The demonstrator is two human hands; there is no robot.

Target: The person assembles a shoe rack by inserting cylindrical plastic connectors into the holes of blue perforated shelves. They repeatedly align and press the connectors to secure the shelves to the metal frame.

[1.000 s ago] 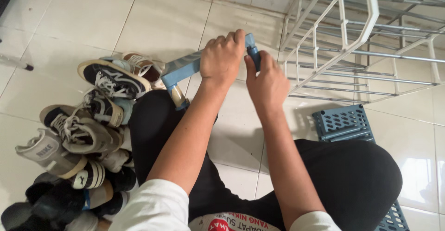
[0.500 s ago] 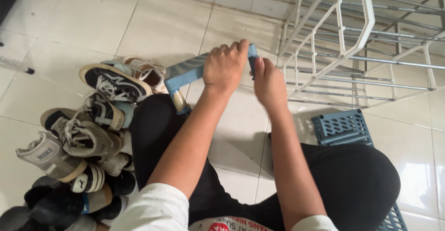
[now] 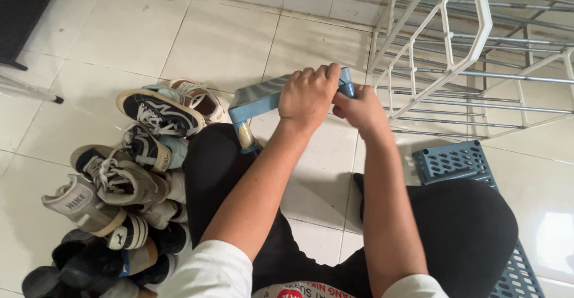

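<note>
We look down at our two bare hands, which meet on a blue plastic frame piece [image 3: 263,97] held above the white tiled floor [image 3: 227,40]. Our left hand [image 3: 310,97] is clenched over the top edge of this piece, the fingers [image 3: 314,73] curled around it, so most of the bar under the fingers is hidden. Our right hand [image 3: 362,109] is just beside the left one, touching it, and its fingers [image 3: 342,99] pinch the end of the same blue piece, near the corner that shows above them. On the other side of the left fingers, the blue piece runs down to a short pale tube [image 3: 246,135] that rests against our black trouser leg [image 3: 209,172]. Further out on that same side lies a pile of shoes [image 3: 128,172], mostly dark and white sneakers, some on top of others. Beyond the right fingers stands a white wire rack [image 3: 466,52], well apart from the hands. Below the right wrist, next to our other knee, a blue perforated plastic panel [image 3: 448,160] lies flat on the floor.
</note>
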